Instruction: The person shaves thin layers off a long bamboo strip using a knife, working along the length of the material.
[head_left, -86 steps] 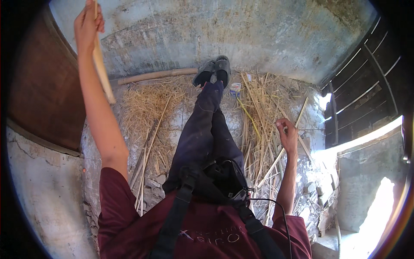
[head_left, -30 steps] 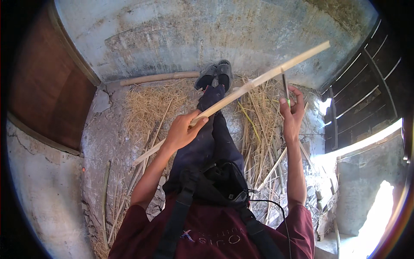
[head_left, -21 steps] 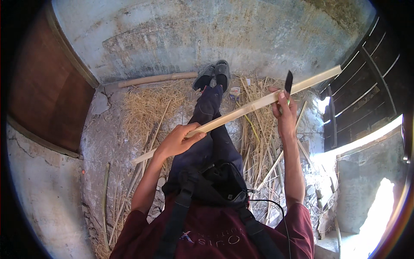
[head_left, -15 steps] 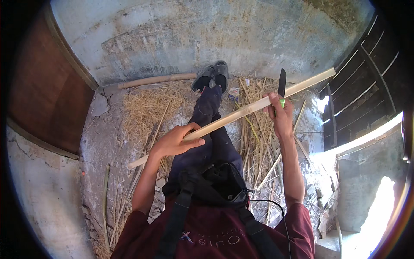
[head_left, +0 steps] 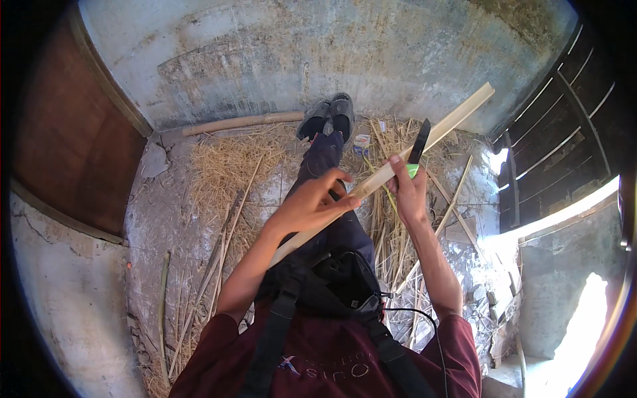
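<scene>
A long pale split-bamboo strip (head_left: 458,118) runs slantwise across my lap, its far end raised to the right. My right hand (head_left: 409,189) is closed round the green handle (head_left: 413,170) of a knife and also pinches the strip with its thumb. The dark blade (head_left: 420,140) points up and away, close beside the strip. Farther down, my left hand (head_left: 308,205) lies loosely bent about the strip, thumb across it and index finger standing apart. Its other fingers are partly hidden. Below that hand, the strip's near end passes by my left forearm.
My outstretched legs and dark shoes (head_left: 324,118) reach toward a stained wall (head_left: 265,60). Straw (head_left: 229,166) and thin sticks litter the floor on both sides. A bamboo pole (head_left: 242,124) lies along the wall's foot. A brown door panel (head_left: 73,132) stands left, dark slats (head_left: 564,126) right.
The strip has swung to a steeper slant and been drawn down toward me. My left hand has moved right and away from me along it; my right hand with the knife has come left.
</scene>
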Tool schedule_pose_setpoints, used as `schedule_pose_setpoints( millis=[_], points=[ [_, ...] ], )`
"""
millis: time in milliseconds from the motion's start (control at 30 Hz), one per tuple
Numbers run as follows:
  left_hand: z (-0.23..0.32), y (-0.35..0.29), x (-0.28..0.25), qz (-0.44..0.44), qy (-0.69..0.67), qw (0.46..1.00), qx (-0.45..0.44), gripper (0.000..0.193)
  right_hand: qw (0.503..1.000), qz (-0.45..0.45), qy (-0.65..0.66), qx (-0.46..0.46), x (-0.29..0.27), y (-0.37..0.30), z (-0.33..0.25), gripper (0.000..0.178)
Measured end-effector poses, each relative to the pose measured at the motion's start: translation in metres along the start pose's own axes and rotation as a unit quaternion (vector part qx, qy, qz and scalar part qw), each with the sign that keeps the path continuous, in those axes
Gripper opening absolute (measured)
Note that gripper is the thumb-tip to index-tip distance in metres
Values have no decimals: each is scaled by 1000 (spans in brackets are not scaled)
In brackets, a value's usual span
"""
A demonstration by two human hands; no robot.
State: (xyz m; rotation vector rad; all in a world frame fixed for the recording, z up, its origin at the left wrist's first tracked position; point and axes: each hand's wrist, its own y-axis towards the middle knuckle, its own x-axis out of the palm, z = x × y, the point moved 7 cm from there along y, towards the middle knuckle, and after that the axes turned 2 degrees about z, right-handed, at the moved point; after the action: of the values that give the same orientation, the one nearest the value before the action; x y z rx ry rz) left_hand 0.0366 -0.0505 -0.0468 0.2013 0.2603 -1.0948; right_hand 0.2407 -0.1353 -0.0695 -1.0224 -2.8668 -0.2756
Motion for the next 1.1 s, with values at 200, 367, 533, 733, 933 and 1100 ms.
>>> schedule_pose_setpoints(
  millis=[200,367,533,733,933,1100],
  points=[
    [-27,-1,21,32,21,998,50,34,997,-62,-44,-9,18,-9,-25,38],
    [-24,-11,14,42,1,999,15,34,972,-120,-131,-151,-4,-22,-41,59],
    [-19,-15,6,108,9,993,40,35,909,-119,-294,-269,10,-53,-55,37],
    [-7,-24,3,111,-22,993,28,36,892,-151,-314,-288,32,-64,-56,23],
    [12,-30,-1,103,20,994,31,44,873,-180,-330,-310,47,-68,-61,24],
    [13,-30,-2,112,19,993,34,47,862,-161,-328,-352,51,-71,-67,25]
  ],
)
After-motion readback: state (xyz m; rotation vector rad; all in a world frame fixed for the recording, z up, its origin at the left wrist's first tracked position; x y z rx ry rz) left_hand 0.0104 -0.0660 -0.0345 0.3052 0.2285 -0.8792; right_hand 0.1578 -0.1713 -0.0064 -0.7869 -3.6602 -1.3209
